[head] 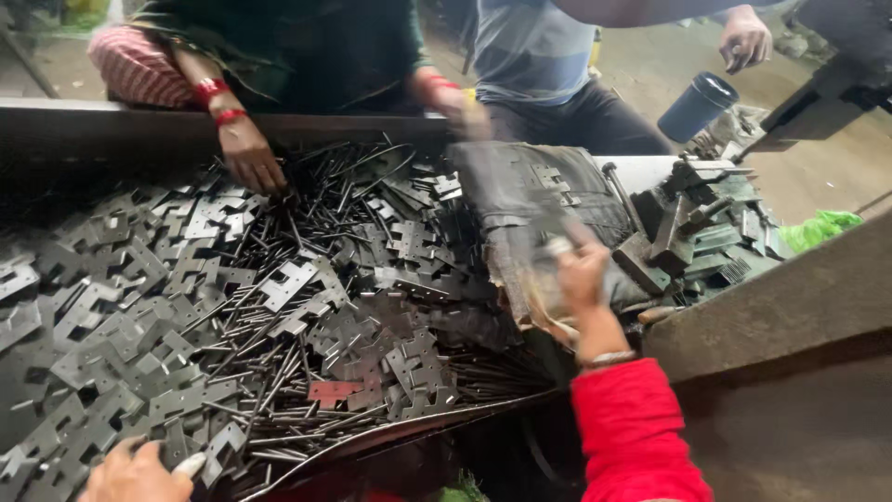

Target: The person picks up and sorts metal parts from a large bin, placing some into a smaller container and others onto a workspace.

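your right hand (583,270), at centre right of the frame, blurs against the worn grey sack (539,200) so its grip cannot be told, while your left hand (139,474), bottom left, rests half-curled on the hinge plates (186,325) just above it.

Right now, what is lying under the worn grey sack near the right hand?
The grey sack lies over the heap of flat metal hinge plates and thin rods, beside the right hand. Loose plates rest on top of it. What it covers is hidden.
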